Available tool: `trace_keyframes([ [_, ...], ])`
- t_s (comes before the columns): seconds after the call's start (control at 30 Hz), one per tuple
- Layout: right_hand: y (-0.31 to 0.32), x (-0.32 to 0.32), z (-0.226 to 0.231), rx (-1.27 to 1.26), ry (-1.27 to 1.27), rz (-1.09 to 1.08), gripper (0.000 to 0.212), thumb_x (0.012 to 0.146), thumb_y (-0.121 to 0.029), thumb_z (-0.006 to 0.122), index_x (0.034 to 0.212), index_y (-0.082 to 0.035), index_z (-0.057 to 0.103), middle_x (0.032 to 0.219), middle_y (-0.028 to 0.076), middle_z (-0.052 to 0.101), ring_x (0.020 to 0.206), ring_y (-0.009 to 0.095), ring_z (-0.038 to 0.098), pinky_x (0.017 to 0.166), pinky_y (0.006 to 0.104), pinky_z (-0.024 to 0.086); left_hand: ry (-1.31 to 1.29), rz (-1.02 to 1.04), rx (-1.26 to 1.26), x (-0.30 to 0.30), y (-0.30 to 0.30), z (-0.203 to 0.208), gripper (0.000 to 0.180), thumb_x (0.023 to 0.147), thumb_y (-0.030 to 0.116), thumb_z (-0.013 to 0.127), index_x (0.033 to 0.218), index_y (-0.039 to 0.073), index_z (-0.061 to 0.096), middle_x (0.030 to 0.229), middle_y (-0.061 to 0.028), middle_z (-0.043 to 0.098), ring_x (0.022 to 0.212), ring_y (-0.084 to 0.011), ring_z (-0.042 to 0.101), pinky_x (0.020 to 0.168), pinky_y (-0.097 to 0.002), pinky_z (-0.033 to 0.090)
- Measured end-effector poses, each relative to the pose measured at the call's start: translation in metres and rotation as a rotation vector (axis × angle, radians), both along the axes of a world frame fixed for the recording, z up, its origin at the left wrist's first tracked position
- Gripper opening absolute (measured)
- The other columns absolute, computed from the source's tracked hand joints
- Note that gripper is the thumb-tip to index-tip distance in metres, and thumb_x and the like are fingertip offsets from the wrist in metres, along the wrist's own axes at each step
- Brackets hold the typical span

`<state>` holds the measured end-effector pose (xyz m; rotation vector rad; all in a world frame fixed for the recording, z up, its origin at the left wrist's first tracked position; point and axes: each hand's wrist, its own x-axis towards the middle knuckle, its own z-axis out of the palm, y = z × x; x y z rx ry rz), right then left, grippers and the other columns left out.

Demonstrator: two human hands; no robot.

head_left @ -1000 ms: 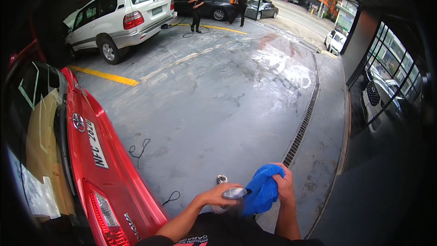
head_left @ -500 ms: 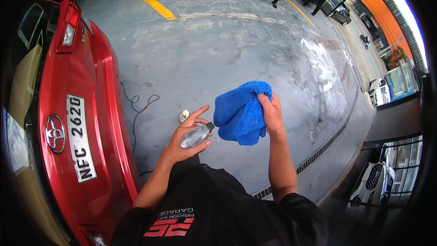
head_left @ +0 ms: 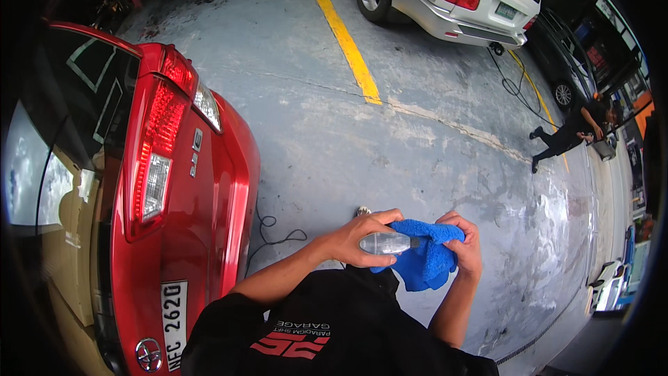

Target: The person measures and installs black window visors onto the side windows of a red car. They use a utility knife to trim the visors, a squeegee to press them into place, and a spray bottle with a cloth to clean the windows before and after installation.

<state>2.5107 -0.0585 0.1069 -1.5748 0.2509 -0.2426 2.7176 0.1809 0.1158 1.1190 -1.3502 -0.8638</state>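
My left hand [head_left: 363, 238] is wrapped round a small clear bottle [head_left: 383, 244] with a dark cap, its cap end pointing right at the cloth. A fluffy blue microfiber cloth [head_left: 426, 254] hangs bunched from my right hand [head_left: 465, 242], whose fingers and thumb pinch its upper right part. Both hands are close together in front of my chest. The bottle's cap meets or overlaps the cloth's left edge, and my left fingertips reach the cloth's top left corner. Whether liquid is coming out cannot be seen.
A red car's rear [head_left: 209, 188] stands close on my left. Behind it on the floor lies a thin dark cable [head_left: 278, 239]. Farther off are a white SUV [head_left: 445, 0], a dark car [head_left: 562, 63] and a person in dark clothes [head_left: 574, 131]. A yellow line [head_left: 341, 31] marks the grey floor.
My view has swung left, bringing the red car's tail light and the white SUV further in. My hands have come together, so the bottle now meets the cloth.
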Motion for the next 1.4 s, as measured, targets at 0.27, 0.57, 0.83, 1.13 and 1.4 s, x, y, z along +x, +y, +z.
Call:
trace_keyframes([
  [0.27, -0.032, 0.382, -0.086, 0.68, -0.103, 0.266, 0.084, 0.074, -0.024, 0.088, 0.144, -0.001, 0.048, 0.139, 0.013, 0.058, 0.127, 0.024, 0.056, 0.111, 0.0402, 0.042, 0.483, 0.281, 0.169, 0.313, -0.09, -0.02, 0.048, 0.085, 0.011, 0.075, 0.127, -0.002, 0.057, 0.112, -0.0085, 0.065, 0.099, -0.0132, 0.067, 0.089, -0.0307, 0.053],
  [0.57, -0.043, 0.833, -0.05, 0.324, 0.269, 0.703, 0.077, 0.083, -0.008, 0.079, 0.15, -0.001, 0.042, 0.131, 0.013, 0.064, 0.116, 0.02, 0.062, 0.099, 0.0372, 0.052, 0.419, 1.207, -0.112, 0.637, -0.013, -0.048, 0.055, 0.087, 0.007, 0.069, 0.137, 0.004, 0.046, 0.108, -0.0066, 0.067, 0.096, -0.0113, 0.065, 0.089, -0.0298, 0.052],
  [0.83, 0.024, 1.16, -0.103, -1.064, 0.356, 0.979, 0.068, 0.09, -0.015, 0.074, 0.153, -0.017, 0.049, 0.143, 0.014, 0.057, 0.117, 0.025, 0.065, 0.1, 0.0362, 0.051, 0.461, 1.855, -0.177, 0.934, 0.133, -0.076, 0.029, 0.093, 0.018, 0.074, 0.116, 0.001, 0.068, 0.106, -0.0072, 0.074, 0.095, -0.0119, 0.065, 0.088, -0.0287, 0.051],
  [1.13, 0.171, 1.473, -0.13, -0.697, 0.568, 1.569, 0.044, 0.104, -0.035, 0.057, 0.135, -0.003, 0.061, 0.132, 0.019, 0.065, 0.124, 0.03, 0.059, 0.107, 0.0396, 0.043, 0.01, 2.313, 0.098, 1.191, 0.354, 0.029, 0.039, 0.093, 0.028, 0.078, 0.117, 0.001, 0.065, 0.103, -0.0059, 0.073, 0.093, -0.0113, 0.064, 0.084, -0.029, 0.051],
  [1.4, 0.412, 1.789, -0.148, -0.646, 0.426, 1.954, 0.052, 0.094, -0.025, 0.072, 0.145, -0.021, 0.06, 0.136, 0.008, 0.067, 0.122, 0.021, 0.063, 0.106, 0.033, 0.047, -0.096, 2.879, 0.133, 1.331, 0.522, 0.065, 0.026, 0.091, 0.02, 0.08, 0.106, 0.001, 0.069, 0.091, -0.0004, 0.068, 0.084, -0.0086, 0.06, 0.078, -0.0261, 0.049],
])
